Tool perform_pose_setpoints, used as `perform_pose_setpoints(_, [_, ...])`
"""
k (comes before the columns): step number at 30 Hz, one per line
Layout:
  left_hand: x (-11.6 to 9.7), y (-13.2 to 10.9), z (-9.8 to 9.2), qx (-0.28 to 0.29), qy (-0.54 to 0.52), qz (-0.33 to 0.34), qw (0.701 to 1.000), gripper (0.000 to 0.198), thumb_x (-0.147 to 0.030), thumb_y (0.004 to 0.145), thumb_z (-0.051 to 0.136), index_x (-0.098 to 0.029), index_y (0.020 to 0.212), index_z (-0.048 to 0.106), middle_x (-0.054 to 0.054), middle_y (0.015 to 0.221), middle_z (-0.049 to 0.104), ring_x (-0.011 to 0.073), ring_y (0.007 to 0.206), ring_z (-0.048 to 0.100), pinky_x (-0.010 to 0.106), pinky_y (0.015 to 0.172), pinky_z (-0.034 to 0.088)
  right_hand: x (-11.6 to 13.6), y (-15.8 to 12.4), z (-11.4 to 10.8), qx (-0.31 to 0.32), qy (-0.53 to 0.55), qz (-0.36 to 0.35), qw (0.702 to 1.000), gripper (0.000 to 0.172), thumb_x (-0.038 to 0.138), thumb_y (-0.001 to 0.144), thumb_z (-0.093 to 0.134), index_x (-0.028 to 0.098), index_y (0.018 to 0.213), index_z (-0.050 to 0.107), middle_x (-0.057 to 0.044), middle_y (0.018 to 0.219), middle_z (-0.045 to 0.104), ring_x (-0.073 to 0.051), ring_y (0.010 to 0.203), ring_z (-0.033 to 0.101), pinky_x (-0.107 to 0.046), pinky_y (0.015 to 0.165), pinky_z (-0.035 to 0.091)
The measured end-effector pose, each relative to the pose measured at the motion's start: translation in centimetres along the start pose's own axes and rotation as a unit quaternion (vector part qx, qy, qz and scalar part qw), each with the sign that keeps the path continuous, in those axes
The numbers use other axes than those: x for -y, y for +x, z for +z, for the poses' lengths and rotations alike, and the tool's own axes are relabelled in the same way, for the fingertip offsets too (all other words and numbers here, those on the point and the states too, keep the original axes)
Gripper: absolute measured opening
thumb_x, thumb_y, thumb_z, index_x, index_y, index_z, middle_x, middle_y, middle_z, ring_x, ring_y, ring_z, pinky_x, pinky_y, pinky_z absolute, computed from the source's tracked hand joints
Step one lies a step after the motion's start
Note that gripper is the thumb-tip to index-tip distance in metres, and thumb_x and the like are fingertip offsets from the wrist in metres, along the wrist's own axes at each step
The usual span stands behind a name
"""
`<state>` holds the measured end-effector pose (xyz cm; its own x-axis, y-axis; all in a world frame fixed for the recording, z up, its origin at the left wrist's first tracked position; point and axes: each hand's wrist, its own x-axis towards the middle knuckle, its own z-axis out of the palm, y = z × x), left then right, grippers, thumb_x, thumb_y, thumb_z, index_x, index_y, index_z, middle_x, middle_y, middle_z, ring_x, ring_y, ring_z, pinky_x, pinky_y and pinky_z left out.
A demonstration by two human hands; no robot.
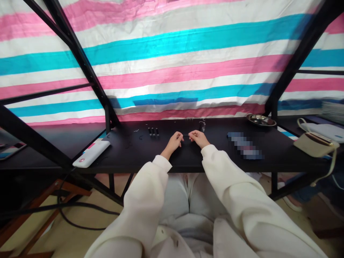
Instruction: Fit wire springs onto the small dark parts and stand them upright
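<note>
Thin dark piece held between both hands over the middle of the worktop.

The left hand and right hand each pinch one end with curled fingers; what the piece is cannot be told. Three small black cylinders lie near the rear edge, beside the left hand. A white power bank overhangs the front edge; a metal dish sits at the rear right.

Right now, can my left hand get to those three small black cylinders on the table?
Probably yes. The left hand lies just right of the three black cylinders, with bare table between. Its fingers do seem to pinch a thin dark piece with the right hand.
</note>
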<state>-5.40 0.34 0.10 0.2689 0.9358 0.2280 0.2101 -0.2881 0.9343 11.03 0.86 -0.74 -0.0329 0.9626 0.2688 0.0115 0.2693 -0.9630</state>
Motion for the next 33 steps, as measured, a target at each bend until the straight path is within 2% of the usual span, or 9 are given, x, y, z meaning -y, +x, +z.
perform_pose_setpoints(7, [0.4, 0.0, -0.1, -0.034, 0.032, 0.026, 0.999, 0.027, -0.039, 0.085, 0.042, -0.017, 0.069, 0.044, -0.003, 0.065, 0.055, 0.0026, 0.035, 0.042, 0.018, 0.041, 0.033, -0.1, 0.0, 0.0, 0.001, -0.005, -0.006, 1.000, 0.045, 0.058, 0.055, 0.067, 0.018, 0.071, 0.055, 0.001, 0.056, 0.057, -0.009, 0.048, 0.050, -0.027, 0.053, 0.043])
perform_pose_setpoints(14, [0.8, 0.2, -0.3, -0.051, 0.055, -0.004, 0.997, 0.046, -0.051, 0.085, 0.033, -0.017, 0.059, 0.049, -0.004, 0.039, 0.040, 0.0071, 0.034, 0.042, 0.020, 0.042, 0.031, -0.1, 0.1, -0.1, 0.014, 0.015, -0.004, 1.000, 0.046, 0.058, 0.054, 0.068, 0.018, 0.072, 0.055, 0.001, 0.057, 0.058, -0.009, 0.048, 0.050, -0.027, 0.053, 0.042])
perform_pose_setpoints(17, [0.8, 0.2, -0.3, -0.054, 0.045, -0.003, 0.997, 0.045, -0.051, 0.085, 0.035, -0.016, 0.061, 0.048, -0.004, 0.042, 0.044, 0.0061, 0.033, 0.042, 0.019, 0.041, 0.031, -0.2, 0.0, 0.0, 0.016, 0.008, 0.001, 1.000, 0.044, 0.057, 0.057, 0.067, 0.018, 0.074, 0.055, 0.001, 0.059, 0.058, -0.010, 0.048, 0.049, -0.027, 0.052, 0.042])
perform_pose_setpoints(20, [0.6, 0.1, -0.3, -0.058, 0.014, 0.017, 0.998, 0.034, -0.047, 0.084, 0.041, -0.016, 0.069, 0.047, -0.003, 0.057, 0.054, 0.0037, 0.033, 0.042, 0.018, 0.039, 0.031, -0.3, -0.4, 0.1, 0.030, -0.074, -0.032, 0.996, 0.034, 0.049, 0.065, 0.063, 0.018, 0.079, 0.058, -0.001, 0.063, 0.059, -0.012, 0.053, 0.051, -0.028, 0.056, 0.043])
perform_pose_setpoints(22, [0.4, 0.1, -0.2, -0.055, -0.002, 0.023, 0.998, 0.027, -0.043, 0.083, 0.045, -0.017, 0.076, 0.046, -0.003, 0.061, 0.055, 0.0028, 0.033, 0.041, 0.017, 0.038, 0.030, -0.3, -0.7, 0.0, 0.044, -0.168, -0.084, 0.981, 0.024, 0.040, 0.071, 0.060, 0.018, 0.081, 0.060, -0.002, 0.067, 0.060, -0.013, 0.058, 0.052, -0.029, 0.060, 0.044])
perform_pose_setpoints(25, [0.4, 0.1, -0.2, -0.056, -0.007, 0.023, 0.998, 0.020, -0.037, 0.083, 0.046, -0.017, 0.083, 0.046, -0.005, 0.060, 0.053, 0.0026, 0.032, 0.041, 0.017, 0.036, 0.031, 0.0, -1.0, -0.3, 0.040, -0.318, -0.165, 0.933, 0.014, 0.028, 0.076, 0.056, 0.018, 0.083, 0.063, -0.004, 0.079, 0.059, -0.014, 0.067, 0.052, -0.029, 0.068, 0.043])
perform_pose_setpoints(29, [0.7, 0.3, -0.4, -0.091, 0.004, 0.028, 0.995, 0.014, -0.030, 0.083, 0.045, -0.017, 0.089, 0.046, -0.006, 0.060, 0.052, 0.0029, 0.032, 0.040, 0.017, 0.035, 0.031, 0.7, -1.1, -0.8, -0.044, -0.484, -0.181, 0.855, 0.012, 0.021, 0.078, 0.054, 0.017, 0.085, 0.064, -0.008, 0.088, 0.056, -0.019, 0.083, 0.051, -0.032, 0.074, 0.039])
perform_pose_setpoints(31, [0.9, 0.4, -0.5, -0.099, 0.012, 0.026, 0.995, 0.013, -0.029, 0.082, 0.046, -0.017, 0.088, 0.046, -0.006, 0.060, 0.053, 0.0032, 0.032, 0.041, 0.017, 0.035, 0.031, 0.9, -1.2, -0.8, -0.077, -0.505, -0.173, 0.842, 0.014, 0.019, 0.080, 0.051, 0.015, 0.086, 0.063, -0.009, 0.086, 0.056, -0.020, 0.083, 0.051, -0.033, 0.074, 0.039])
perform_pose_setpoints(33, [1.0, 0.4, -0.5, -0.089, 0.017, 0.025, 0.996, 0.013, -0.028, 0.081, 0.048, -0.016, 0.086, 0.048, -0.005, 0.061, 0.054, 0.0031, 0.032, 0.041, 0.017, 0.035, 0.032, 1.0, -1.2, -0.7, -0.075, -0.476, -0.195, 0.855, 0.016, 0.021, 0.083, 0.048, 0.015, 0.090, 0.062, -0.008, 0.083, 0.056, -0.019, 0.079, 0.051, -0.031, 0.074, 0.040])
